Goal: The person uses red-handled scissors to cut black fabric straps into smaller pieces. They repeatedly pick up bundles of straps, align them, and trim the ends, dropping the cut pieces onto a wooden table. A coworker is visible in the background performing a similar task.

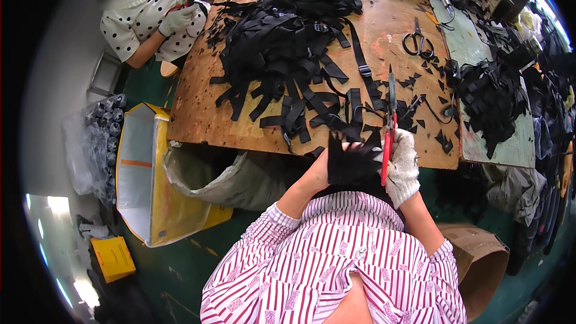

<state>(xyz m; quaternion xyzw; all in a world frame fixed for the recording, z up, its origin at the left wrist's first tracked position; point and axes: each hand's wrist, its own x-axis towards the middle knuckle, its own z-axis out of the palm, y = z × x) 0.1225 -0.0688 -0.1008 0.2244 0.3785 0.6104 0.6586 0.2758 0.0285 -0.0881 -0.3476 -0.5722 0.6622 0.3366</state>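
My left hand (318,171) is closed at the table's front edge on a black fabric piece (354,162), which hides most of the hand; a few bare fingertips show. Beside it, my right hand (403,168), in a white knit glove, grips red-handled scissors (387,150). Their blades point away from me, over the table, and look nearly together. Just beyond my hands spreads a large tangled pile of black webbing straps (273,42), some with buckles. One long strap (360,60) with a buckle trails to the pile's right.
Black-handled scissors (417,45) and dark scraps lie on the wooden table (390,18). At right is another black strap heap (493,99). A yellow-sided bin (159,186) and pale sack (231,183) stand left; a cardboard box (480,258) stands right. Across the corner, another person (153,15) works.
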